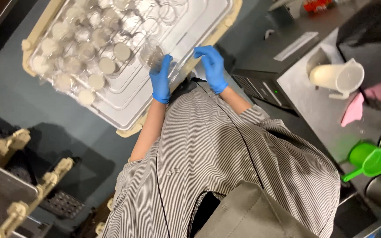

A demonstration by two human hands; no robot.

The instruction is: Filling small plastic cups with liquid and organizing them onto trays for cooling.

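Over the tray (pixel 124 115), clear round lid (pixel 151 55), left hand (pixel 160 79) pinching it

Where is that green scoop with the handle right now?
In the head view, the green scoop sits at the right edge on the steel counter, below the pink cloth and white jug, away from both gloved hands.
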